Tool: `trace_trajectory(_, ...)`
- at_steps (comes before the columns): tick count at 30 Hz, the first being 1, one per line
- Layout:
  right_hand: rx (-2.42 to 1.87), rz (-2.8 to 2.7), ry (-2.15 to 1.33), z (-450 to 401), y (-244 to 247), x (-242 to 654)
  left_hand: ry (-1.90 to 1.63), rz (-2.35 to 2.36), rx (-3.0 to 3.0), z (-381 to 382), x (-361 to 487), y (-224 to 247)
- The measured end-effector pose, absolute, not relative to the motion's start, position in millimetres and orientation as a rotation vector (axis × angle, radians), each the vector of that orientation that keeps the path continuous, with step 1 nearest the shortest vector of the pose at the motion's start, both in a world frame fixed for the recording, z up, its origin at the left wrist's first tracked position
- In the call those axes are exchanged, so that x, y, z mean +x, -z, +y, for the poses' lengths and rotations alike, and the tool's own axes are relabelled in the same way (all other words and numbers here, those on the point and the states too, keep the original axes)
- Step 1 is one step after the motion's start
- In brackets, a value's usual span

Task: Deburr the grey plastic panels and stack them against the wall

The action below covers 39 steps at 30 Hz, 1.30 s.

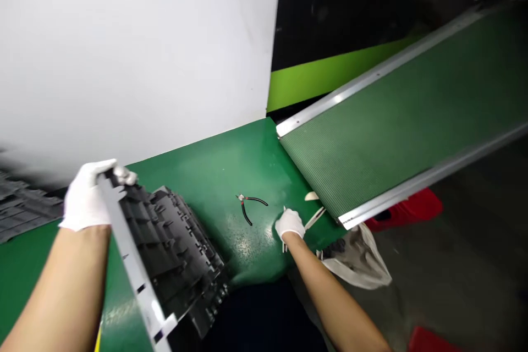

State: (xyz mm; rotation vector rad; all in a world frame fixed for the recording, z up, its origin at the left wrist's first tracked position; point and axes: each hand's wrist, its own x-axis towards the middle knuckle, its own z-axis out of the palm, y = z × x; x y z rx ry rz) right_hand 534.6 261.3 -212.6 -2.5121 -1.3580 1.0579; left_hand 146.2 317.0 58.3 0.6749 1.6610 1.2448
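Observation:
My left hand, in a white glove, is closed on the upper end of a large grey moulded plastic part. The part is tilted over the table, its ribbed side facing right. In a white glove too, my right hand is closed near the table's right end. Thin pale ends stick out above and below its fingers; what they belong to I cannot make out. Left of that hand lie side cutters with black handles, spread apart. Just right of it are a slim pale tool and a small cream-coloured piece.
A green conveyor belt with metal rails meets the right end of the green table. A white wall stands behind. More grey plastic parts lie at left. Below the conveyor are a white bag and a red object.

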Motion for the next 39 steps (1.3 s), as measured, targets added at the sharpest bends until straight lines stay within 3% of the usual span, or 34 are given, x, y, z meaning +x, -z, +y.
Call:
trace_trajectory(9,-2.066,-1.350,-1.475,221.2,187.1,517.1,-1.553,1.241,0.648,299.0,119.4,-32.4)
trace_trajectory(14,-1.510,-1.163,-2.011,201.9,92.5,486.7,-1.606,1.139,0.643,290.1,110.2,-23.2)
trace_trajectory(24,-1.135,-2.008,-2.234,196.3,-82.8,412.6,-1.628,1.031,0.687,278.1,84.0,-6.0)
trace_trajectory(31,-1.101,-2.495,-1.954,192.8,-104.7,394.9,-1.663,0.964,0.677,278.1,92.8,-3.7)
trace_trajectory(39,-1.045,-2.789,-0.909,181.2,-98.2,377.5,-1.656,0.953,0.647,280.2,94.5,-5.7)
